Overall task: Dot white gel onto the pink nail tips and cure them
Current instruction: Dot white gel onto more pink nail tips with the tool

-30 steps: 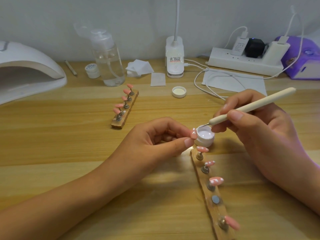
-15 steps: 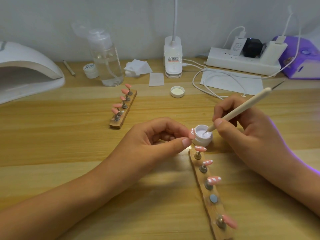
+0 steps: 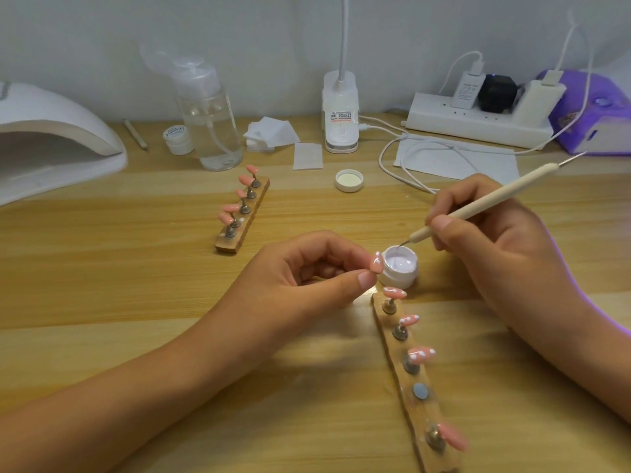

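A pink nail tip (image 3: 376, 261) bearing some white dots is pinched between thumb and forefinger of the left hand (image 3: 307, 278), just beside the open gel pot (image 3: 399, 268) at its 9 o'clock. The dotting tool (image 3: 485, 203) is gripped pen-fashion by the right hand (image 3: 495, 254), its point at the pot's 12 o'clock rim. On the near holder (image 3: 423, 413), at the pot's 6 o'clock, three tips are dotted, one post is bare and the last tip (image 3: 452, 436) is plain. On the far holder (image 3: 226, 245), at 10 o'clock, no dots can be made out. Curing is judged undone; the lamp (image 3: 51, 131) lies well apart toward 10 o'clock across bare table (image 3: 136, 285). Cables (image 3: 403, 155) crowd 12 o'clock.
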`<action>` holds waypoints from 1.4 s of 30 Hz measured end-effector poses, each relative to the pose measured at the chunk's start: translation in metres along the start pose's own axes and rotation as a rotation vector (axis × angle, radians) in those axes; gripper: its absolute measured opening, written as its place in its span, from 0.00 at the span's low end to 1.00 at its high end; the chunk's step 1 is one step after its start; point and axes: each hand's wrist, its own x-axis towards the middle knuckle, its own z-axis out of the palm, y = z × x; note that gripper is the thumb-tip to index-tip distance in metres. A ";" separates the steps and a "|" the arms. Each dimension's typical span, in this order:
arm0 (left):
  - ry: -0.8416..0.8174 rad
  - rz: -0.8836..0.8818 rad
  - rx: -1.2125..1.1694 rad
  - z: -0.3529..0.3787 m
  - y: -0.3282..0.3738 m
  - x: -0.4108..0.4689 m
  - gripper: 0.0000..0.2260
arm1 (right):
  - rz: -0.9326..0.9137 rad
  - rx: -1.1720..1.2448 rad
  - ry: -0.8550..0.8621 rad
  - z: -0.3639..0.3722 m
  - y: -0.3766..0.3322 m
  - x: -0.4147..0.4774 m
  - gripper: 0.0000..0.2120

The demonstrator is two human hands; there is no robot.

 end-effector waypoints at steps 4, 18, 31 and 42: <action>-0.008 0.002 -0.004 -0.001 -0.001 -0.001 0.05 | 0.044 0.283 0.036 -0.004 0.000 0.004 0.03; -0.015 -0.002 -0.013 0.000 -0.001 0.000 0.05 | -0.002 0.374 -0.153 -0.001 -0.001 -0.002 0.02; -0.024 0.013 -0.004 -0.001 -0.002 0.000 0.05 | 0.003 0.342 -0.174 0.001 -0.005 -0.005 0.06; -0.032 0.027 0.001 -0.002 -0.003 0.000 0.05 | 0.012 0.347 -0.183 0.002 -0.005 -0.005 0.12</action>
